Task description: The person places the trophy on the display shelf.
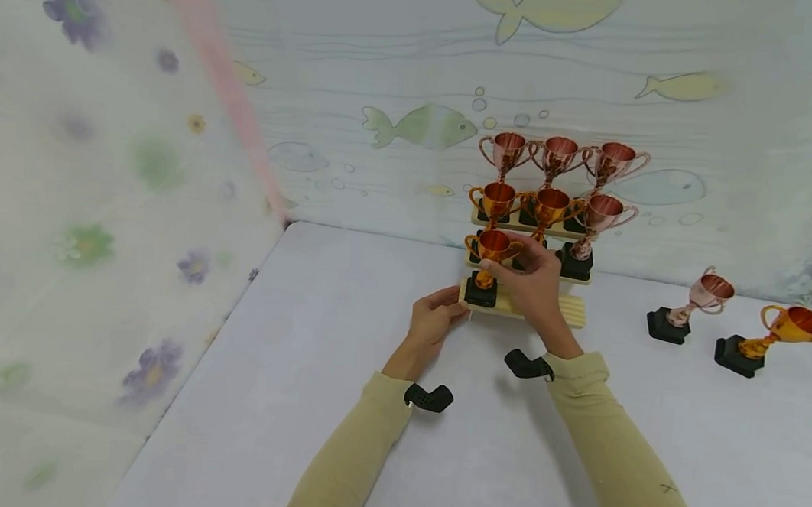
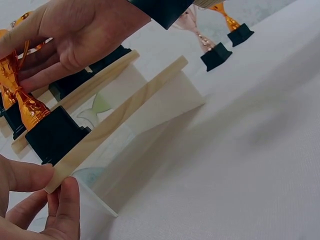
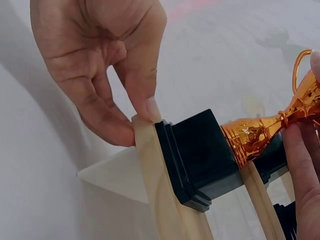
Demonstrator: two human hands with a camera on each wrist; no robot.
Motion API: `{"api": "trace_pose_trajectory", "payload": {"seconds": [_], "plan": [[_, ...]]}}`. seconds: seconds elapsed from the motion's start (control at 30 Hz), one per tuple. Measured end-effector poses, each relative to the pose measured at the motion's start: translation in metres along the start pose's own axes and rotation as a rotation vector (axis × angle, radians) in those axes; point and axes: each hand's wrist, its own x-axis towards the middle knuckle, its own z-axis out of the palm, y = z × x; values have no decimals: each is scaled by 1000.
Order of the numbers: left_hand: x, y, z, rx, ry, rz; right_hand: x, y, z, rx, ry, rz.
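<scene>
A small gold trophy cup (image 1: 494, 244) on a black base stands at the left end of the lowest board of a stepped wooden rack (image 1: 571, 312). My right hand (image 1: 531, 287) holds this cup by its stem and bowl, thumb in front, as the right wrist view partly shows. With thumb and fingers, my left hand (image 2: 40, 200) pinches the left end of that same board (image 2: 125, 117), right beside the cup's base (image 3: 195, 155). The base sits flat on the wood. Farther along, the board's right part is bare.
Behind, the middle board carries gold cups (image 1: 552, 206) and a rose-gold cup (image 1: 602, 214); rose-gold cups (image 1: 560, 156) line the top board. On the white table (image 1: 248, 368), another rose-gold trophy (image 1: 703, 296) and gold trophy (image 1: 791, 326) stand at right. A fish-patterned curtain (image 1: 360, 67) hangs behind.
</scene>
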Motion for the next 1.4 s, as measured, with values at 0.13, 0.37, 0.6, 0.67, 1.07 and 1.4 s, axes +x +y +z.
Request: {"api": "trace_pose_trajectory", "payload": {"seconds": [0.13, 0.37, 0.6, 0.67, 1.07, 1.4], "plan": [[0, 0, 0, 8, -4, 3, -2, 0, 1, 14, 13, 14], [0, 1, 1, 2, -26, 3, -4, -1, 1, 16, 35, 48], [-1, 0, 3, -2, -31, 1, -8, 1, -1, 30, 34, 55], [-1, 0, 3, -3, -34, 4, -11, 1, -3, 31, 23, 59], [1, -2, 0, 20, -15, 7, -52, -4, -65, -162, 35, 15], [2, -3, -2, 39, -25, 18, -71, -25, -152, -352, 298, -180]]}}
